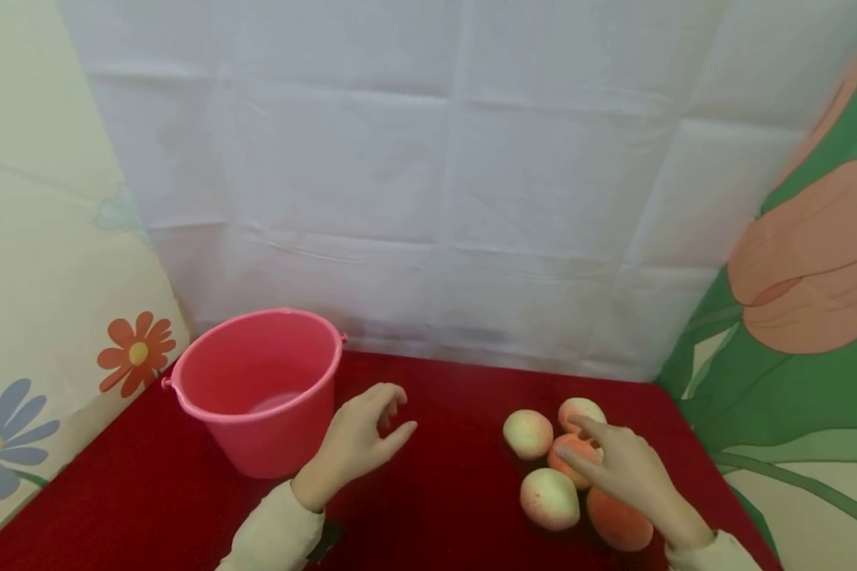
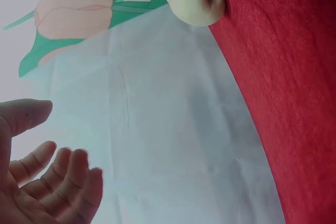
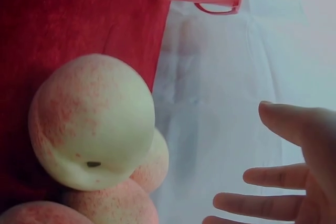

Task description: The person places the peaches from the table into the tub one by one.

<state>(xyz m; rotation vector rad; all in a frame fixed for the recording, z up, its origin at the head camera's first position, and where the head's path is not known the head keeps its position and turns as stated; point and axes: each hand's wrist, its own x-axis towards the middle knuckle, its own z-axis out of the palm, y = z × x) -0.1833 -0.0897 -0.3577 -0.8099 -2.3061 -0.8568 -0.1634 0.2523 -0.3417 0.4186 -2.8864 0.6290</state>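
Several peaches lie close together on the right of the red cloth; a pale one (image 1: 550, 499) is nearest the front, another pale peach (image 1: 528, 434) lies behind it, and a redder peach (image 1: 618, 519) sits to the right. My right hand (image 1: 624, 468) hovers over this group with fingers spread, holding nothing; in the right wrist view a peach (image 3: 94, 121) looms large, apart from the fingers. My left hand (image 1: 357, 432) hangs in the air just right of the pink bucket (image 1: 271, 444), its fingers loosely bent around nothing. The bucket stands upright, and no fruit shows inside.
The red cloth (image 1: 443, 476) covers the table. A creased white sheet (image 1: 428, 198) hangs behind it. Floral-printed panels stand at both sides, with a flower (image 1: 138, 353) on the left one. A small dark object (image 1: 326, 542) lies by the left sleeve.
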